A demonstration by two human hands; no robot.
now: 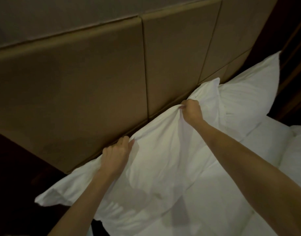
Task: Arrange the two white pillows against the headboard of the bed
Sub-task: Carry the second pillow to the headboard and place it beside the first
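Head view: your left hand [116,155] is clenched on the top edge of the near pillow [156,150], fingers curled over the fabric right where it meets the headboard [78,82]. Your right hand [191,110] is fisted on the same top edge further along, at about 1 o'clock from the left hand, pinching up a ridge of cloth. Both forearms come in from 6 and 5 o'clock, bare.

The near pillow stands tilted on its long edge, its top edge touching the bottom of the headboard panels. Its left corner hangs out at 8 o'clock past the end of the headboard, over the dark area beside the bed. Its right corner pokes up at 1 o'clock and overlaps the second pillow [252,87].

The second pillow sits at 2 o'clock, leaning on the headboard, one corner pointing up toward the dark wood frame [292,65] on the right. The two pillows touch; the near one lies in front at the overlap.

The white duvet [231,193] covers the bed from 4 to 6 o'clock, lightly creased, with your arm shadows across it. The headboard is tan and padded, split by seams into panels. Lighting is dim and the edges are soft.
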